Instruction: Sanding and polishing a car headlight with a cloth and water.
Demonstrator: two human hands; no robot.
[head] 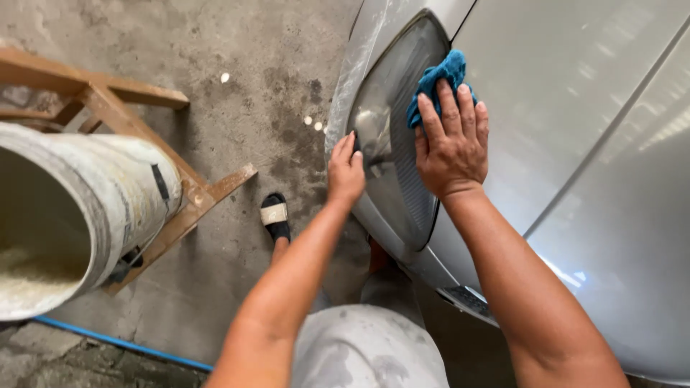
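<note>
My right hand presses a crumpled blue cloth flat against the headlight of a silver car. The cloth pokes out above my fingers at the lamp's upper right edge. My left hand rests with its fingers together on the left rim of the headlight, where the lens meets the bumper, and holds nothing.
A large dirty white bucket sits on a wooden stool frame at the left. A blue hose runs along the stained concrete floor. My sandalled foot stands below the headlight.
</note>
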